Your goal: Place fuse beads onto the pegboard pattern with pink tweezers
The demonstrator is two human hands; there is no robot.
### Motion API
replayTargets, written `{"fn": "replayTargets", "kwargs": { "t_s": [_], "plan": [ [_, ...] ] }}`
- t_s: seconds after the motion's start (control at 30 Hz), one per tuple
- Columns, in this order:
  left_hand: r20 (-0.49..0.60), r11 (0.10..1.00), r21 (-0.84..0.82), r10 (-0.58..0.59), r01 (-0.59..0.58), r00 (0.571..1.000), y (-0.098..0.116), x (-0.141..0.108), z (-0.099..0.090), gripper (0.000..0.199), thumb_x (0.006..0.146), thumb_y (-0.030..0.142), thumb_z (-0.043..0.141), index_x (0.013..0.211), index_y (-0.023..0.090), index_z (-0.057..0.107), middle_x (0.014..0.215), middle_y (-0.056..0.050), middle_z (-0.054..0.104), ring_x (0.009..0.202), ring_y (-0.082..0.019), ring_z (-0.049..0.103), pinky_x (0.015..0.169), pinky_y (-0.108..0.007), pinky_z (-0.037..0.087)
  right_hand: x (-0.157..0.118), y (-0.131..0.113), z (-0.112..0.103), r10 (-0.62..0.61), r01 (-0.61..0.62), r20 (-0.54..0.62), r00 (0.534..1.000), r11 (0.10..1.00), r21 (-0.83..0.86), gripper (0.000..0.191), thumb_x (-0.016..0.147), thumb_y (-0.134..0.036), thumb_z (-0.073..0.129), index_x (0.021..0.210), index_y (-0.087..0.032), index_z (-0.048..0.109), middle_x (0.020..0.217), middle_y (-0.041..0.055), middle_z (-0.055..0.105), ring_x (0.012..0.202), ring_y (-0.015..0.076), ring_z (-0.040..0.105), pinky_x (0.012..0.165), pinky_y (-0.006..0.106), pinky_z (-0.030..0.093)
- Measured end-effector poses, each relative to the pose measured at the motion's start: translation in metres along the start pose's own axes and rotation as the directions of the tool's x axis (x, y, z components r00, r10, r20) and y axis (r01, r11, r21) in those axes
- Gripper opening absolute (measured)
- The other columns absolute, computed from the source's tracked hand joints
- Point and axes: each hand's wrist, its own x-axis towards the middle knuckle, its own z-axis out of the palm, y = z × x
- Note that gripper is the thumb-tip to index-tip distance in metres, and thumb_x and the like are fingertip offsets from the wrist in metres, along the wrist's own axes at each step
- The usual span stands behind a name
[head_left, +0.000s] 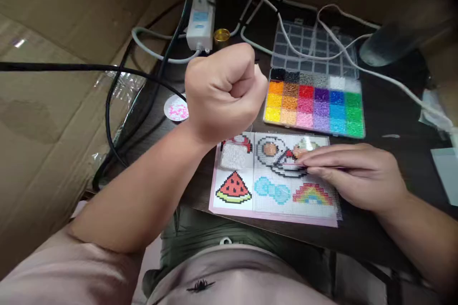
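Note:
My left hand (225,93) is closed in a raised fist, and nothing shows between its thumb and curled fingers. My right hand (361,176) pinches thin pinkish tweezers (295,164), mostly hidden by the fingers. Their tip is over a clear pegboard (296,207), near a red, black and white slice-shaped bead pattern (289,157). Through the pegboard I see an egg-like pattern (271,149), a light blue bow (272,190) and a rainbow (312,194). On the pattern sheet (222,209) are a watermelon slice (234,188) and a small box of white beads (233,156).
Behind the pegboard lies an open bead case (315,100) with many colours sorted in compartments. A white dish of pink and white beads (175,108) is partly behind my left hand. A power strip (201,21), cables, a gold-coloured cup (222,35) and cardboard walls (53,105) surround the table.

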Motion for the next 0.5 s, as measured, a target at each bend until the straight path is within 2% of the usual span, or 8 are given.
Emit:
{"fn": "replayTargets", "kwargs": {
  "t_s": [0.1,0.2,0.23,0.37,0.43,0.5],
  "plan": [
    [0.005,0.999,0.049,-0.008,0.007,1.000,0.0016,-0.0012,0.0008,0.060,0.116,0.011,0.064,0.084,0.024,0.015,0.078,0.005,0.021,0.060,0.004,0.064,0.061,-0.011,0.044,-0.0008,-0.0025,0.0007,0.001,-0.001,-0.004,1.000,1.000,-0.007,0.028,0.106,-0.009,0.095,0.117,-0.033,0.103,0.112,-0.0003,0.102,0.101,0.0221,0.102,0.103,0.024,0.082],
    [0.017,0.996,0.089,-0.012,0.011,1.000,0.0028,-0.0013,0.0004,0.061,0.126,0.032,0.059,0.085,0.026,0.014,0.078,0.005,0.022,0.060,0.002,0.066,0.058,-0.012,0.045,-0.0011,-0.0024,0.0008,0.001,-0.001,0.005,1.000,1.000,-0.009,0.029,0.106,-0.009,0.095,0.118,-0.035,0.103,0.112,-0.0009,0.102,0.101,0.0228,0.102,0.103,0.026,0.083],
    [0.019,0.996,0.087,-0.014,0.012,1.000,0.0033,-0.0011,0.0000,0.061,0.126,0.032,0.059,0.085,0.026,0.014,0.078,0.005,0.022,0.060,0.002,0.066,0.057,-0.012,0.044,-0.0011,-0.0020,0.0007,0.002,-0.002,0.007,1.000,1.000,-0.009,0.030,0.106,-0.009,0.095,0.118,-0.035,0.104,0.112,-0.0011,0.102,0.101,0.0231,0.102,0.103,0.026,0.083],
    [0.017,0.999,0.025,-0.025,0.025,1.000,0.0037,-0.0012,-0.0009,0.058,0.113,0.004,0.063,0.086,0.024,0.017,0.079,0.006,0.020,0.062,0.004,0.063,0.063,-0.013,0.041,-0.0018,-0.0015,0.0005,0.005,-0.005,0.004,1.000,1.000,-0.007,0.030,0.107,-0.011,0.095,0.120,-0.036,0.104,0.113,-0.0010,0.102,0.101,0.0244,0.102,0.105,0.029,0.084],
    [0.022,0.999,0.039,-0.017,0.016,1.000,0.0019,-0.0021,-0.0007,0.057,0.116,0.009,0.062,0.086,0.025,0.016,0.079,0.006,0.023,0.063,0.002,0.066,0.063,-0.014,0.044,-0.0021,-0.0018,0.0006,0.006,-0.006,0.002,1.000,1.000,-0.004,0.029,0.108,-0.012,0.095,0.121,-0.037,0.104,0.113,-0.0010,0.102,0.101,0.0245,0.102,0.105,0.030,0.084],
    [0.028,0.998,0.063,-0.002,0.000,1.000,-0.0005,-0.0031,-0.0003,0.057,0.123,0.021,0.058,0.087,0.026,0.015,0.078,0.006,0.027,0.066,0.000,0.072,0.063,-0.015,0.050,-0.0023,-0.0019,0.0009,0.005,-0.005,-0.002,1.000,1.000,0.000,0.028,0.108,-0.013,0.096,0.121,-0.037,0.104,0.112,-0.0012,0.102,0.101,0.0242,0.102,0.105,0.029,0.084]
  ]
}}
